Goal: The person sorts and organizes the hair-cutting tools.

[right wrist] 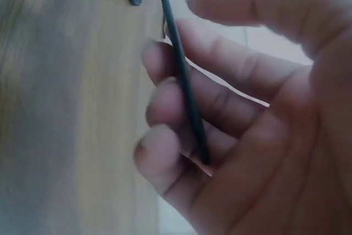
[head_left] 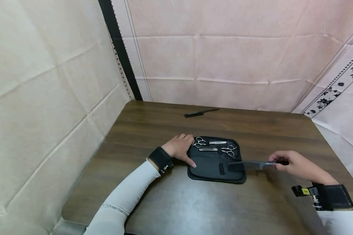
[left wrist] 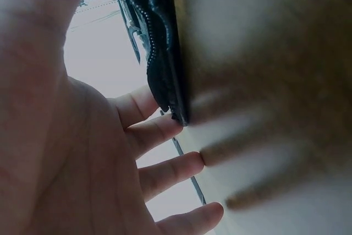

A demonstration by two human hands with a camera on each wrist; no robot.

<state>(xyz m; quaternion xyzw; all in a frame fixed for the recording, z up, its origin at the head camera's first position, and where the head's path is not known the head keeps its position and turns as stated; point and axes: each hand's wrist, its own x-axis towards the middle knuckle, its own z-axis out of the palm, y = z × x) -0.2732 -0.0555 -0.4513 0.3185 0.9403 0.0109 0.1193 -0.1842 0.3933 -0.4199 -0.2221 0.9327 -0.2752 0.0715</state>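
A black zip case (head_left: pixel 203 169) lies spread flat on the table. Two pairs of silver scissors, one with its handles at the left (head_left: pixel 198 145) and one with handles at the right (head_left: pixel 229 152), are tucked along its far part. My left hand (head_left: pixel 180 147) rests at the case's left edge, thumb on its near left side and fingers straight. In the left wrist view the zip edge (left wrist: pixel 165 42) runs beside the fingers. My right hand (head_left: pixel 292 163) grips the handle of a dark comb (head_left: pixel 253 162), whose far end reaches over the right part of the case.
A second black comb (head_left: pixel 195 114) with a thin tail lies near the back edge of the brown wooden table (head_left: pixel 153 125). Pale cloth hangs close behind the table (head_left: pixel 223 58) and along its left side (head_left: pixel 47 114).
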